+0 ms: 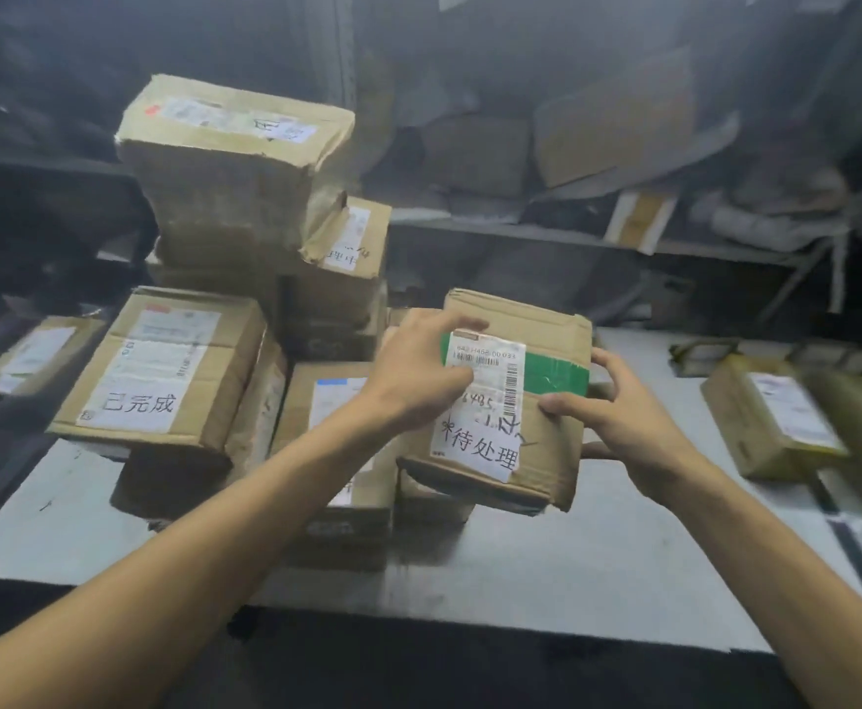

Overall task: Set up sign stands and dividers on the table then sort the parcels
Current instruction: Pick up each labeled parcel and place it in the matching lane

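The parcel (552, 452) I held was brown cardboard with a green tape band (557, 373) across it. Its white label (485, 445) bore black barcode stripes and black handwritten characters. The left box (163, 365) was the same brown, its white label topped by a red strip. A lower box (306, 401) showed a blue mark on its label. The table (598, 565) was grey. The right box (772, 417) seemed edged in yellow, though it was blurred.

table (598, 555): grey top | left to centre: box stack (188, 360), several high | right, far: lone box (772, 417), well apart
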`<move>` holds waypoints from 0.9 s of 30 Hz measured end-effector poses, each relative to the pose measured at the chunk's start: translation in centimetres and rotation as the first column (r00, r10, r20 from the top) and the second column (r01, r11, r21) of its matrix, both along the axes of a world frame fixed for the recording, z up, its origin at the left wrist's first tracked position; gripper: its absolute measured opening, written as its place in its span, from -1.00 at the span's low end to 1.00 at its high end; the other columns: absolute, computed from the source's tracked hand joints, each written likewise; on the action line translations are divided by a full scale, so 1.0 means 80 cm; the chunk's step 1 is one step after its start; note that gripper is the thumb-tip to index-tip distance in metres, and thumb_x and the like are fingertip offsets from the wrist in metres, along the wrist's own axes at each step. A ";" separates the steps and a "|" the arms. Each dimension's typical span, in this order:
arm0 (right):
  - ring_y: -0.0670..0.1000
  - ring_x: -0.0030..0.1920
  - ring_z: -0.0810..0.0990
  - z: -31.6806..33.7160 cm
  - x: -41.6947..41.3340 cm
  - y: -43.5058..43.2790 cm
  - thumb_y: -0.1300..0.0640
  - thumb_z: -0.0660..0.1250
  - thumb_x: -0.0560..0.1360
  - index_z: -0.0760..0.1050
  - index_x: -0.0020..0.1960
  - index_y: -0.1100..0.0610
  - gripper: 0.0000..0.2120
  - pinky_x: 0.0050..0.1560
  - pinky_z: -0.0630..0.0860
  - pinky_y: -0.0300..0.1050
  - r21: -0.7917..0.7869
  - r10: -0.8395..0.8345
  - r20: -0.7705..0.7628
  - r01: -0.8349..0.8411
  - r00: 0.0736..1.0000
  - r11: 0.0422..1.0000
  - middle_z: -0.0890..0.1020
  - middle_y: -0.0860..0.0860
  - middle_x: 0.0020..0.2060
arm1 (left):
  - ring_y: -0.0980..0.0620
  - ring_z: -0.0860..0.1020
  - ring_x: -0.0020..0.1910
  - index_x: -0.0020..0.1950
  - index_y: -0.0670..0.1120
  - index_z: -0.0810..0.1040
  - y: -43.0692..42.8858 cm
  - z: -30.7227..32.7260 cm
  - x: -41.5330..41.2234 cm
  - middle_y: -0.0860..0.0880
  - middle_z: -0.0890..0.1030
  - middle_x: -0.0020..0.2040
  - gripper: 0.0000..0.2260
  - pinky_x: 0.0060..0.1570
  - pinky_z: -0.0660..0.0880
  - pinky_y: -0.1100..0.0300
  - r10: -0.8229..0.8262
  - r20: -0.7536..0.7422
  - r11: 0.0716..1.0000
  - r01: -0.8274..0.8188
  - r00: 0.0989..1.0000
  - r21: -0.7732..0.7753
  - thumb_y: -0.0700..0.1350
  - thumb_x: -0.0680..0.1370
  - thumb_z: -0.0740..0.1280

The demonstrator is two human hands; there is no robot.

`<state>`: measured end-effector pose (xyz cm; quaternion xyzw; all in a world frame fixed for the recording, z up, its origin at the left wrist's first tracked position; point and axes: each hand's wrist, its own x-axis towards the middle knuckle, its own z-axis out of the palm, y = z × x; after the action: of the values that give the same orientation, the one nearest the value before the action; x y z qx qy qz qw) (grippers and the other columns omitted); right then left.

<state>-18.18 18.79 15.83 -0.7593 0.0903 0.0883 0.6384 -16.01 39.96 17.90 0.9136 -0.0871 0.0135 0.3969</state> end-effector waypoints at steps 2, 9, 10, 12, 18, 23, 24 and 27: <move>0.02 0.08 0.63 -0.004 -0.018 -0.038 0.23 0.49 0.45 0.37 0.33 -0.10 -0.45 -0.30 0.62 -0.10 0.005 -0.065 0.015 0.065 0.998 0.998 0.60 0.04 0.11 | 0.00 0.34 0.37 0.28 0.14 0.54 -0.041 -0.004 -0.002 -0.03 0.43 0.34 -0.51 0.40 0.29 0.08 -0.064 -0.023 0.997 0.063 0.998 -0.049 -0.29 0.44 0.33; -0.04 0.10 0.59 -0.018 -0.077 -0.191 0.21 0.50 0.44 0.36 0.28 -0.17 -0.45 -0.21 0.64 -0.02 0.026 -0.248 0.053 0.247 0.967 0.969 0.58 -0.02 0.14 | -0.06 0.34 0.34 0.14 0.29 0.50 -0.203 -0.030 -0.020 0.09 0.35 0.24 -0.50 0.31 0.44 -0.13 -0.191 -0.055 0.972 0.181 0.980 -0.152 -0.33 0.46 0.31; -0.02 0.14 0.59 -0.021 -0.084 -0.214 0.20 0.51 0.44 0.37 0.29 -0.16 -0.45 -0.16 0.65 0.03 0.019 -0.258 0.051 0.258 0.965 0.966 0.58 -0.02 0.17 | -0.07 0.35 0.34 0.13 0.29 0.49 -0.225 -0.032 -0.024 0.11 0.34 0.22 -0.50 0.30 0.45 -0.14 -0.201 -0.060 0.968 0.189 0.978 -0.165 -0.33 0.47 0.31; 0.02 0.20 0.58 -0.025 -0.097 -0.259 0.18 0.51 0.43 0.38 0.36 -0.11 -0.41 -0.07 0.65 0.11 0.006 -0.276 0.045 0.276 0.960 0.961 0.57 -0.03 0.22 | -0.08 0.37 0.33 0.13 0.29 0.46 -0.270 -0.035 -0.030 0.12 0.34 0.20 -0.50 0.28 0.46 -0.15 -0.225 -0.069 0.962 0.210 0.972 -0.175 -0.33 0.47 0.31; 0.01 0.19 0.58 -0.030 -0.129 -0.381 0.21 0.49 0.44 0.38 0.36 -0.08 -0.43 0.11 0.60 0.22 -0.020 -0.318 0.015 0.318 0.948 0.948 0.59 -0.07 0.16 | -0.12 0.39 0.30 0.12 0.29 0.49 -0.402 -0.051 -0.042 0.11 0.34 0.19 -0.53 0.23 0.50 -0.14 -0.277 -0.100 0.950 0.256 0.956 -0.181 -0.29 0.46 0.30; 0.03 0.19 0.57 -0.041 -0.142 -0.456 0.08 0.54 0.37 0.34 0.43 -0.09 -0.30 0.11 0.59 0.22 -0.085 -0.366 -0.051 0.361 0.929 0.929 0.57 -0.06 0.21 | -0.15 0.41 0.30 0.10 0.29 0.49 -0.485 -0.068 -0.041 0.12 0.32 0.19 -0.55 0.19 0.52 -0.16 -0.309 -0.178 0.945 0.280 0.934 -0.170 -0.27 0.44 0.30; 0.04 0.19 0.57 -0.044 -0.141 -0.466 0.01 0.55 0.30 0.34 0.43 -0.10 -0.24 0.11 0.59 0.25 -0.094 -0.370 -0.069 0.363 0.926 0.927 0.57 -0.06 0.22 | -0.16 0.41 0.30 0.10 0.30 0.48 -0.500 -0.072 -0.038 0.12 0.31 0.19 -0.55 0.19 0.52 -0.16 -0.308 -0.195 0.947 0.280 0.931 -0.160 -0.26 0.43 0.30; 0.04 0.16 0.59 -0.059 -0.125 -0.495 -0.13 0.51 0.15 0.33 0.43 -0.13 -0.13 0.04 0.61 0.29 -0.113 -0.364 -0.120 0.351 0.924 0.929 0.59 -0.06 0.19 | -0.16 0.37 0.31 0.15 0.27 0.47 -0.536 -0.089 -0.025 0.09 0.28 0.18 -0.53 0.23 0.49 -0.15 -0.285 -0.245 0.958 0.266 0.927 -0.108 -0.28 0.44 0.31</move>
<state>-28.21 -20.85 11.12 -0.7498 0.2754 0.0190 0.6013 -17.98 -2.89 10.82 0.8711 -0.1615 -0.1582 0.4359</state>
